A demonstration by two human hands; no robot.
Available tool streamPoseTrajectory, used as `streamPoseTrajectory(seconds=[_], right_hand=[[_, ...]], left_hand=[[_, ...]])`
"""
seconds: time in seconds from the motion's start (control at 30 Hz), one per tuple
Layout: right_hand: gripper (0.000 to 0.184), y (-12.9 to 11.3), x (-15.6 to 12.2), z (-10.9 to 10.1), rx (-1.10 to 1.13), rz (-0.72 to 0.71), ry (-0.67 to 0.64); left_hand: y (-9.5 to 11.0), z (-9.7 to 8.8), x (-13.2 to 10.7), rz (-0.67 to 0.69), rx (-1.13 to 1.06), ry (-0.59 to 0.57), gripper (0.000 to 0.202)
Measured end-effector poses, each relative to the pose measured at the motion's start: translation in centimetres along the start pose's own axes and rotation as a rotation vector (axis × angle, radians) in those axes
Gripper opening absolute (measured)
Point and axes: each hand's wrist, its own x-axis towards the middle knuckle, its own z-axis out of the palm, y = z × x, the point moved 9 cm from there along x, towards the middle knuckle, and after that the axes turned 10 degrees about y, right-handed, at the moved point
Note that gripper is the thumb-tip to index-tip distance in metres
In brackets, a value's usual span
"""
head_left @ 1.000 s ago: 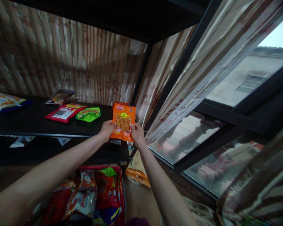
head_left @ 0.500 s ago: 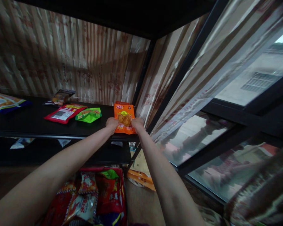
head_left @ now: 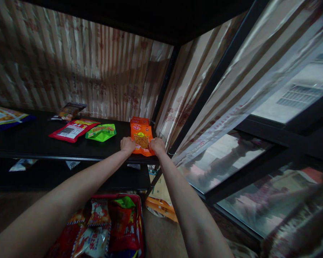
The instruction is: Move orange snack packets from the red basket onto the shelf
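Note:
At the right end of the black shelf [head_left: 43,145], an orange snack bag [head_left: 142,140] leans back with its printed front toward me. My left hand [head_left: 128,144] is closed on its left edge, and my right hand [head_left: 158,145] grips its right edge. Right behind it stands another orange snack bag [head_left: 139,120], its top showing. Left of my hands lie a bright green packet [head_left: 101,133] and a red snack bag [head_left: 73,129]. My fingertips are partly hidden behind the bag.
Below the shelf is a red-rimmed basket [head_left: 141,215] full of snack bags. A dark packet [head_left: 70,111] and a blue-edged bag [head_left: 8,116] lie farther left. A black shelf post [head_left: 204,86], curtains and a window are on the right.
The orange bag's top has tilted back and its lower edge has come slightly toward me, uncovering more of the orange bag behind. Both hands keep their hold.

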Motion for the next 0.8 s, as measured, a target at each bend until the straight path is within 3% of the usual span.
streamPoseTrajectory(seconds=[0.3,0.53,0.8], right_hand=[[0.030,-0.3,-0.6,0.1,0.049,-0.037,0.028],[0.036,0.1,-0.9,1.0,0.069,0.004,0.052],[0.048,-0.2,0.1,0.3,0.102,0.023,0.071]], left_hand=[[0.9,-1.1,-1.3,0.037,-0.040,0.028,0.043],[0.0,-1.1,-1.2,-0.026,-0.262,0.008,0.062],[0.4,-1.8,0.1,0.000,-0.181,0.010,0.047]])
